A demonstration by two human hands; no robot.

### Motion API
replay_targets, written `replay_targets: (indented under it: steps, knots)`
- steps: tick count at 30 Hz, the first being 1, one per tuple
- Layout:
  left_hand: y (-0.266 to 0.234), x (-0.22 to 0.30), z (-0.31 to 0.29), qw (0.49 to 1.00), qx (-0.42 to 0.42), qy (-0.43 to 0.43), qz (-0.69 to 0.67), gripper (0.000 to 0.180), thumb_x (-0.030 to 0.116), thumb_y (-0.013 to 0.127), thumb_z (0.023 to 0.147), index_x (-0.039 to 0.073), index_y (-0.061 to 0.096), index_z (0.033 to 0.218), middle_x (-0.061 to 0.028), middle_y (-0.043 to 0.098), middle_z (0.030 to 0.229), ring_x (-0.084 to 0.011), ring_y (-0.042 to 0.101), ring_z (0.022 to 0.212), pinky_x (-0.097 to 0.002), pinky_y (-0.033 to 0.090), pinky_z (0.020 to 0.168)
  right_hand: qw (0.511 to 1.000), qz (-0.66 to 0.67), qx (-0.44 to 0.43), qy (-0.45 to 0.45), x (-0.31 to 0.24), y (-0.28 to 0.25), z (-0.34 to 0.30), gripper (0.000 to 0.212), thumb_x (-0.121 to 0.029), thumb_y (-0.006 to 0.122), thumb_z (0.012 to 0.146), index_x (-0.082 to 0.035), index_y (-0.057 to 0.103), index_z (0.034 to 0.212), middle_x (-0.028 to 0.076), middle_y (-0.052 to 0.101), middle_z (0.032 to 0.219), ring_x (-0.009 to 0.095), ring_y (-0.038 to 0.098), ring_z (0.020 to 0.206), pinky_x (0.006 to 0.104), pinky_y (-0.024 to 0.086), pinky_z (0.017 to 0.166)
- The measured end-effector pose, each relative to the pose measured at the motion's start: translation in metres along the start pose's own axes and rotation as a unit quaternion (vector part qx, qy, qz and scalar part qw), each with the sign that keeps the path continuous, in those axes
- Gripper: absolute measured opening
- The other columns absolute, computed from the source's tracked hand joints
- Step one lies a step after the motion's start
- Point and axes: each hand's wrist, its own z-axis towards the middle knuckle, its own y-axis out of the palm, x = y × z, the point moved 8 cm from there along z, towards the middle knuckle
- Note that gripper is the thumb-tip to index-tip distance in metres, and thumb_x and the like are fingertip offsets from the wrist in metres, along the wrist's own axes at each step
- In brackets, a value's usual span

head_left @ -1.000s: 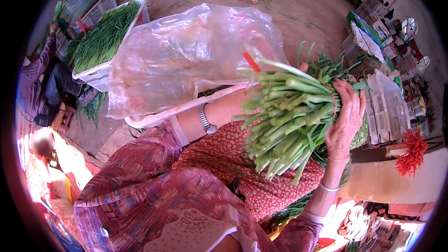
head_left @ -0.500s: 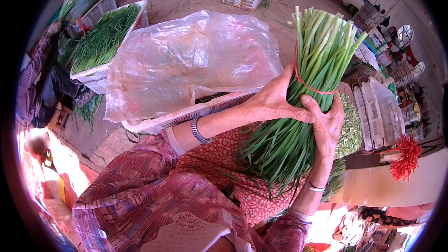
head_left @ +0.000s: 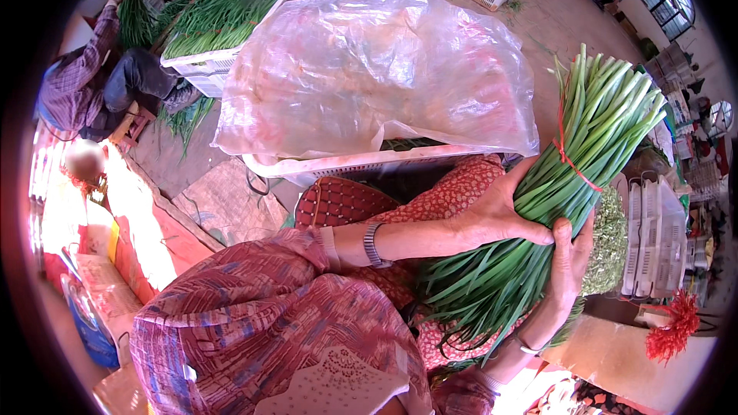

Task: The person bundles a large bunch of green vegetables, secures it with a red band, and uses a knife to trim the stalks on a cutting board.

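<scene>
Both hands hold a thick bunch of garlic chives (head_left: pixel 550 193) above my lap, its pale cut stems tilted up and to the right. Round the stems runs a thin red tie (head_left: pixel 575 167). My left hand (head_left: pixel 503 213) is wrapped round the bunch from the left, thumb across the front. My right hand (head_left: pixel 569 257) grips it from below on the right, and its thumb tip meets the left thumb. Most of the fingers are hidden behind the leaves, which hang loose toward my lap.
A white crate (head_left: pixel 307 172) stands in front of me, covered by a clear plastic sheet (head_left: pixel 377 69). Another crate at upper left holds piled garlic chives (head_left: pixel 231 11); beside it sits a person (head_left: pixel 84 92) holding a bunch. White crates (head_left: pixel 653 238) and a red string bundle (head_left: pixel 671 330) are at right.
The view has shifted, so the crates sit farther right. The bunch appears lower and farther right, tilted more to the right, still in both hands. The seated person's bunch has come down.
</scene>
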Motion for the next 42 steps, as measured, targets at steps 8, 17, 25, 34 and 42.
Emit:
replay_targets:
  steps: [8, 17, 25, 34, 42]
  knots:
    - [-0.035, 0.011, 0.004, 0.997, 0.031, -0.028, -0.072, 0.090, -0.002, 0.080, 0.070, 0.005, 0.035, 0.148, -0.0063, 0.059, 0.127, -0.0158, 0.056, 0.115, -0.0334, 0.043, 0.103, 0.957, 0.221, -0.118, 0.149, 0.063, 0.045, -0.056, 0.117, -0.024, 0.092, 0.069, -0.004, 0.014, 0.154, 0.011, 0.045, 0.141, 0.022, 0.048, 0.125, 0.0354, 0.042, 0.105]
    - [-0.063, 0.042, 0.017, 0.998, 0.063, -0.017, -0.020, 0.092, -0.002, 0.081, 0.065, 0.004, 0.039, 0.146, -0.0063, 0.060, 0.122, -0.0173, 0.058, 0.111, -0.0332, 0.046, 0.100, 0.954, 0.183, -0.202, 0.129, 0.089, 0.069, -0.059, 0.123, -0.040, 0.092, 0.066, -0.003, 0.016, 0.155, 0.009, 0.043, 0.143, 0.020, 0.044, 0.128, 0.0343, 0.037, 0.109]
    - [-0.031, 0.009, 0.005, 0.985, -0.069, -0.016, 0.158, 0.098, 0.006, 0.086, 0.062, 0.000, 0.035, 0.146, -0.0103, 0.056, 0.131, -0.0204, 0.051, 0.122, -0.0348, 0.040, 0.106, 0.983, 0.160, -0.088, 0.029, 0.064, 0.020, -0.006, 0.124, -0.081, 0.064, 0.069, -0.004, 0.020, 0.154, 0.016, 0.041, 0.148, 0.028, 0.040, 0.136, 0.0422, 0.033, 0.113]
    - [-0.029, 0.001, -0.014, 0.926, -0.168, -0.011, 0.338, 0.116, 0.040, 0.087, 0.071, -0.005, 0.017, 0.152, -0.0271, 0.052, 0.136, -0.0328, 0.057, 0.123, -0.0406, 0.045, 0.103, 0.918, 0.334, 0.198, 0.082, 0.128, 0.013, -0.055, 0.094, -0.061, 0.066, 0.086, 0.001, 0.033, 0.148, 0.013, 0.046, 0.143, 0.026, 0.048, 0.126, 0.0399, 0.040, 0.106]
    - [-0.210, 0.041, 0.011, 0.774, 0.001, -0.084, 0.628, 0.082, 0.051, 0.076, 0.081, -0.001, 0.049, 0.139, -0.0227, 0.059, 0.130, -0.0330, 0.061, 0.115, -0.0429, 0.050, 0.096, 0.908, 0.307, 0.278, 0.062, 0.127, -0.004, -0.100, 0.091, -0.060, 0.064, 0.087, 0.000, 0.033, 0.148, 0.013, 0.045, 0.144, 0.026, 0.047, 0.127, 0.0397, 0.039, 0.107]
